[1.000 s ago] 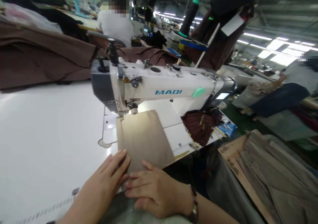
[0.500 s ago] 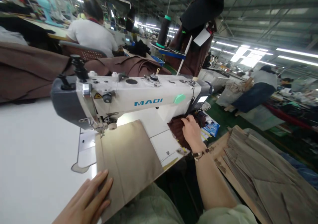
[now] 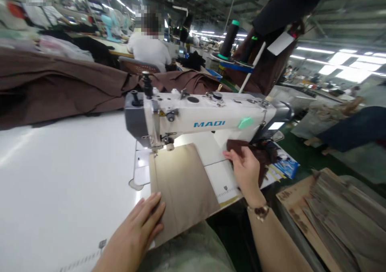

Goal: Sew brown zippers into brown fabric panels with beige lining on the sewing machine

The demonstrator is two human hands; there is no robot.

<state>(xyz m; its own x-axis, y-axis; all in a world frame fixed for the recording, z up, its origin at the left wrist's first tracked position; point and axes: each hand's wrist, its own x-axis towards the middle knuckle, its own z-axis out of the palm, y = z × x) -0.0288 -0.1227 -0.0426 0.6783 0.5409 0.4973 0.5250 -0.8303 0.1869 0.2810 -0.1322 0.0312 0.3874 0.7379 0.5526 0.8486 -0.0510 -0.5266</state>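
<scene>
A tan fabric piece (image 3: 182, 187) lies on the white table (image 3: 60, 175) under the needle of a white sewing machine (image 3: 208, 117). My left hand (image 3: 141, 227) rests flat on the fabric's near left corner, fingers stretched out. My right hand (image 3: 245, 169) is at the table's right side, its fingers closed on a piece from the bundle of dark brown pieces (image 3: 262, 153) beside the machine's base.
Brown cloth (image 3: 60, 87) is heaped across the back of the table. A stack of tan cut pieces (image 3: 337, 211) sits low at the right. Thread cones (image 3: 229, 38) stand behind the machine. Other people work at stations behind and to the right.
My right hand left the tan fabric, reached to the dark brown bundle and now grips a piece of it. My left hand stayed on the fabric.
</scene>
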